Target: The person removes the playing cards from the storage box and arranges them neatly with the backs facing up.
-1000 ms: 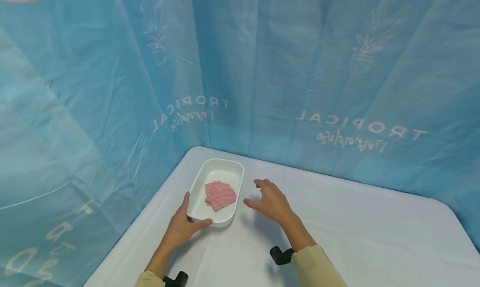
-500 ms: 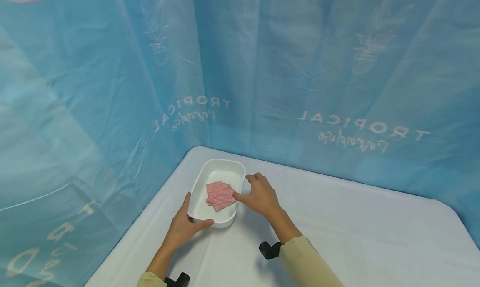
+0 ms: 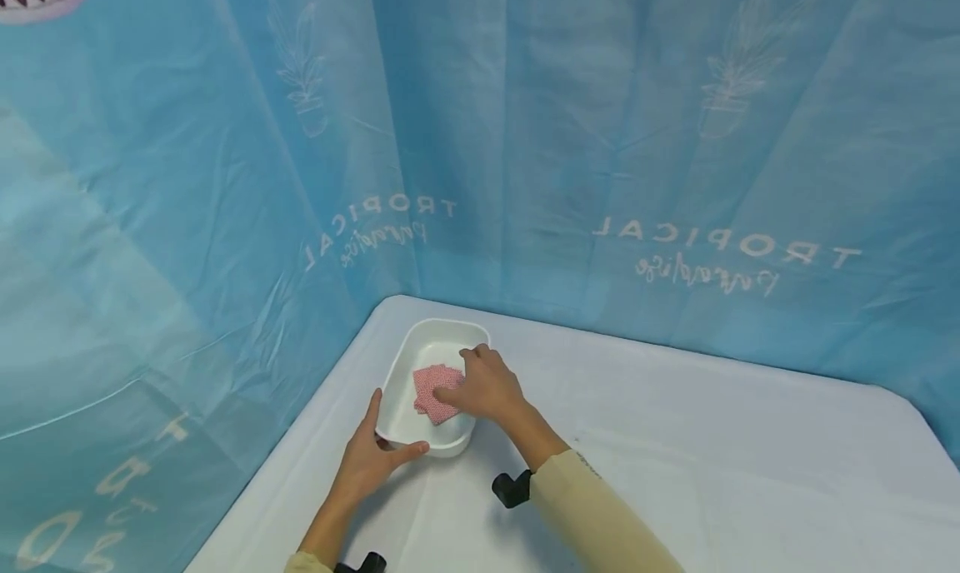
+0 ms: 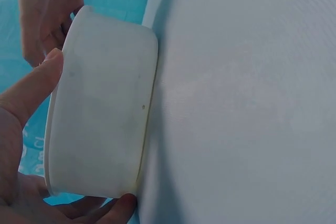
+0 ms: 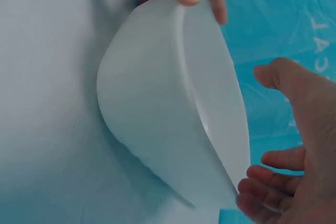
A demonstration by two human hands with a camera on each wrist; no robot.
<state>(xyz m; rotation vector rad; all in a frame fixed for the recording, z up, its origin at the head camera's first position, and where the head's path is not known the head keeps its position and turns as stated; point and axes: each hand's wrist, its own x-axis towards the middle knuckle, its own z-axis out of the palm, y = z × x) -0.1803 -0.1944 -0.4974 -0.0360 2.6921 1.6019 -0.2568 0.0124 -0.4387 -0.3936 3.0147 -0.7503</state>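
A white rectangular tub stands on the white-covered table, and inside it lies a loose fan of red-patterned playing cards. My left hand grips the tub's near left corner. In the left wrist view its thumb lies at the rim, while its fingers reach around the side toward the base. My right hand is over the tub's right rim, thumb and fingers apart, covering part of the cards in the head view. From the right wrist, the fingers show bent close to the rim with nothing between them and the thumb.
Blue curtains with white lettering hang along the left and back of the table. The tub stands near the table's back left corner. Black camera mounts sit at both wrists beside pale yellow sleeves.
My right hand has moved left from beside the tub to above the cards. The left hand has stayed at the tub's near corner, and the cards lie as before.
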